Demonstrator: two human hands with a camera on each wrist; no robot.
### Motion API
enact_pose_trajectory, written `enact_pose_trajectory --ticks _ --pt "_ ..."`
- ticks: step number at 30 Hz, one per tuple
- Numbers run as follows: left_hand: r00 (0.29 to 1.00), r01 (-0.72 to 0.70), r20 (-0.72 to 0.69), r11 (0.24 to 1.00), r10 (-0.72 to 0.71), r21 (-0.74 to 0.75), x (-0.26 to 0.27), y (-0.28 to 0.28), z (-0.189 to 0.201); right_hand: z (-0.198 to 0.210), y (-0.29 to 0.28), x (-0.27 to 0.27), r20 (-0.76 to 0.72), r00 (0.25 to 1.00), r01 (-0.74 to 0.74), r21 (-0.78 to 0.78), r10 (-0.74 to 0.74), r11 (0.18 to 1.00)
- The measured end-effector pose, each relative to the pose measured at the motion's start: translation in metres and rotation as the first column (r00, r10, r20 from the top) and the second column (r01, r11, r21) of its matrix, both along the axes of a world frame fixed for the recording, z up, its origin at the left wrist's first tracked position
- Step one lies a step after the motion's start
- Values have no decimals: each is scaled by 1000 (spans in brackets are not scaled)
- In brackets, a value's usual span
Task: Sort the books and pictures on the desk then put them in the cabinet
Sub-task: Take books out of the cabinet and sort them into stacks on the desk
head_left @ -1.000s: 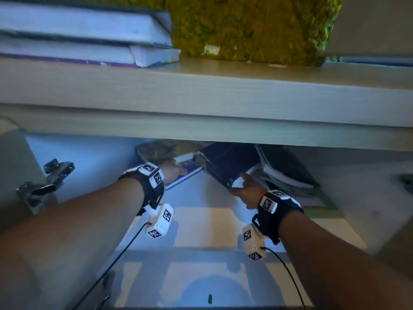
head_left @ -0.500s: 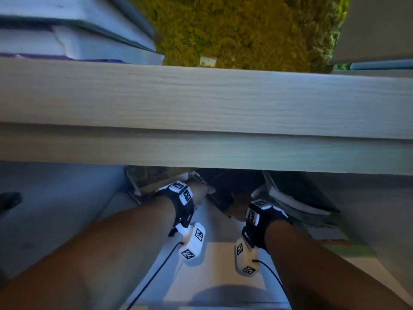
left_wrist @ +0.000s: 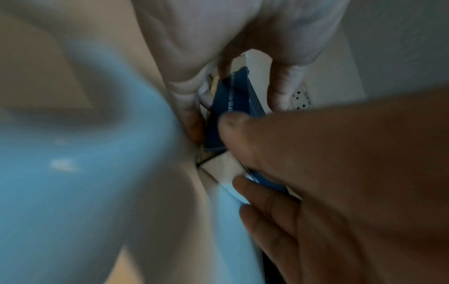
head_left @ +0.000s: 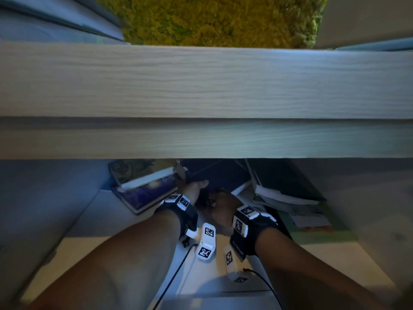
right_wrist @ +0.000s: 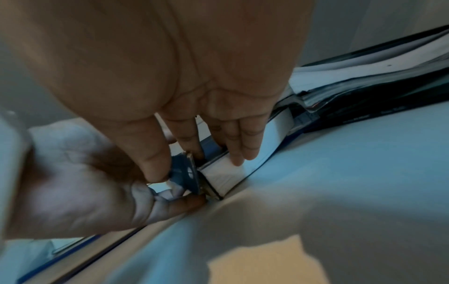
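Note:
Both hands reach under the wooden desk edge into the cabinet and meet on a dark blue book (head_left: 214,175) standing on edge between two piles. In the left wrist view my left hand (head_left: 194,186) pinches the blue book (left_wrist: 233,103) between thumb and fingers. The right wrist view shows my right hand (head_left: 221,204) with its thumb on the blue spine (right_wrist: 185,173) and its fingers (right_wrist: 239,153) on the white page edge. Fingertips are hidden in the head view.
A pile of picture books (head_left: 143,182) lies flat at the cabinet's left, and a leaning pile of dark books (head_left: 283,186) sits at its right. The wide desk edge (head_left: 201,97) hides the cabinet's back. A bare strip of cabinet floor (head_left: 100,211) lies at front left.
Both hands have moved deeper into the cabinet and closer together, closing on the dark blue book. The head has dropped, so the desk edge fills more of the view.

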State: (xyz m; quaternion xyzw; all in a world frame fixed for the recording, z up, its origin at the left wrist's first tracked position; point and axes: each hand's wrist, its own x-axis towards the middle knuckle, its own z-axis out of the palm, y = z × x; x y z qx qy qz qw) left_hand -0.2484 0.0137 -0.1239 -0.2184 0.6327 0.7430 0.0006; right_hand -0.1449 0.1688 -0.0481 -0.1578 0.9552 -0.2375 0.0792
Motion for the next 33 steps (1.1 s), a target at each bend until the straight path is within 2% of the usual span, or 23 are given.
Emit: enact_pose_trajectory --ticks 2,5,7,9,14,17,20,21,23,24,26,27,30,33 --pt "1000 -19 24 999 20 -41 -1 -8 -4 2 -2 8 -11 1000 -12 -47 12 999" --pt "990 -143 -25 988 142 -57 26 1 18 -5 -2 11 51 997 -52 -101 57 994" --pt "993 -111 -70 972 99 -209 68 17 57 -4 3 11 45 998 -47 -75 50 996" --pt "992 -73 -117 963 44 -260 88 22 72 -1 11 7 0 1000 -19 -91 19 996" --pt "1000 -5 -31 1000 5 0 106 3 61 7 37 -14 -87 981 169 -86 -176 982" --pt "999 -33 -10 999 33 -11 114 -17 54 7 38 -29 -135 957 251 -55 -256 966" --pt "994 -103 3 970 106 -221 117 -21 54 -13 27 -45 -135 954 279 68 -269 958" --pt "992 -110 28 965 119 -237 116 -19 60 -22 23 -52 -132 957 272 102 -258 957" --pt "998 -6 45 874 32 -487 125 -11 66 -33 22 -63 -91 962 266 114 -256 957" --pt "999 17 46 886 4 -464 123 -10 63 -27 23 -56 -53 962 271 93 -267 958" --pt "998 11 56 946 8 -325 126 -3 72 -21 28 -45 35 948 316 2 -316 949" --pt "1000 0 28 935 11 -354 128 -1 76 -20 32 -39 96 934 348 -13 -345 937" --pt "998 -56 -10 959 55 -277 137 -1 83 -20 41 -20 162 910 395 -51 -382 917" --pt "999 46 13 960 -44 -277 153 -13 81 -28 39 -6 238 898 415 -178 -370 892"
